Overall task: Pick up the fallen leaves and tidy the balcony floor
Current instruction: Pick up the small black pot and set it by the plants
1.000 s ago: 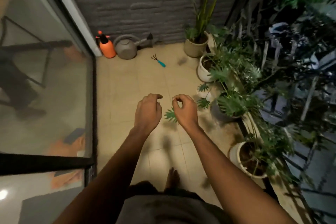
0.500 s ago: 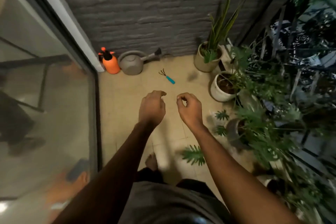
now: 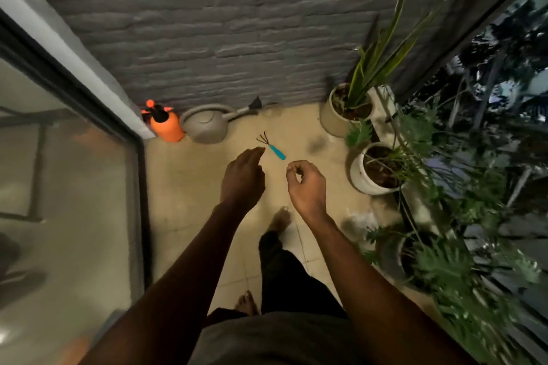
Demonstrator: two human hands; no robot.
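Observation:
My left hand (image 3: 243, 178) hangs over the beige floor tiles (image 3: 189, 187), fingers loosely together and pointing down, holding nothing. My right hand (image 3: 305, 184) is beside it, fingers curled in, thumb and forefinger pinched, with nothing visible between them. A small dark blurred patch (image 3: 315, 144), maybe a leaf, lies on the floor ahead of my right hand. A green leaf (image 3: 358, 133) rests by the pots, and more green leaves (image 3: 376, 234) lie low by the right edge. My bare foot (image 3: 280, 219) is below the hands.
A teal-handled hand rake (image 3: 274, 149) lies just ahead of my hands. A grey watering can (image 3: 204, 124) and an orange sprayer (image 3: 163, 124) stand against the brick wall. Potted plants (image 3: 370, 169) and a railing line the right side. A glass door (image 3: 74, 187) closes the left.
I have moved forward toward the brick wall. The green leaf on the floor near my right hand has slipped out of view behind me. Both hands keep their pose, still holding nothing.

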